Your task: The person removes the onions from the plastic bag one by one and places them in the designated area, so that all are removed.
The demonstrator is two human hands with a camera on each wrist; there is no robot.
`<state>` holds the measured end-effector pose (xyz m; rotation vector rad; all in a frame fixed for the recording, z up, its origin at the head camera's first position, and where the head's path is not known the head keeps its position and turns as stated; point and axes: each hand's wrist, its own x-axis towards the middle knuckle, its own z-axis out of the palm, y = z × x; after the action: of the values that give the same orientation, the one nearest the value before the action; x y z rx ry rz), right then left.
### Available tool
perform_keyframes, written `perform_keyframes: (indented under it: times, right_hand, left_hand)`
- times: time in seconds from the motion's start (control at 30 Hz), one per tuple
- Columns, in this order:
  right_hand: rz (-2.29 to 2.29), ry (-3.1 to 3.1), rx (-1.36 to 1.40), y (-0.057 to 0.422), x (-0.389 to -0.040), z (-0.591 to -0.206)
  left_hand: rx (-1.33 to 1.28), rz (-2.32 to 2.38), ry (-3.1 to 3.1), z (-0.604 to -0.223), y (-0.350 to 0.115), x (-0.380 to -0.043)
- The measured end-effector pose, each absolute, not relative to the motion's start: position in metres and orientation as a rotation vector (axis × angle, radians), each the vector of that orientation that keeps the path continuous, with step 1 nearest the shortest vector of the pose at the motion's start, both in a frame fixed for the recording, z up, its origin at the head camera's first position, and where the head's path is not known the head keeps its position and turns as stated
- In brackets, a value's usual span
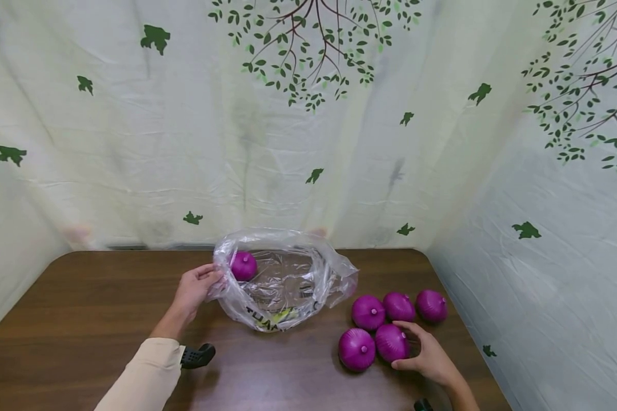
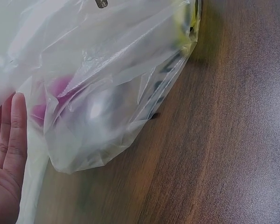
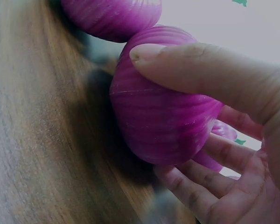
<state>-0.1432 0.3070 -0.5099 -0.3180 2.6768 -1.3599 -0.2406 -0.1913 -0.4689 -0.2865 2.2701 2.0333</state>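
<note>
A clear plastic bag (image 1: pixel 334 279) lies on its side on the table, its mouth spread wide. My left hand (image 1: pixel 196 290) pinches the bag's rim at the left; in the left wrist view the fingers (image 2: pixel 16 135) lie along the plastic and the thumb is hidden. One purple onion (image 1: pixel 244 266) sits inside the bag near that hand. On the right, my right hand (image 1: pixel 425 353) grips another purple onion (image 3: pixel 163 107), thumb on one side and fingers round the other. Several more purple onions stand around it, among them a front one (image 1: pixel 357 349) and a rightmost one (image 1: pixel 431 306).
The brown wooden table (image 1: pixel 108 297) ends at a pale curtain (image 1: pixel 267 171) printed with leaves, which also hangs along the right side. Black wrist gear (image 1: pixel 197 356) sticks out from the left sleeve.
</note>
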Motion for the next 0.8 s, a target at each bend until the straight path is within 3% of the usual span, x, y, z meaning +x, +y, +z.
perform_keyframes:
  times: [0.8]
  right_hand:
    - [-1.437,2.79,-0.339,0.302,-0.139,-0.484]
  left_hand:
    - [-0.27,2.026,2.278,-0.468,-0.192,-0.242]
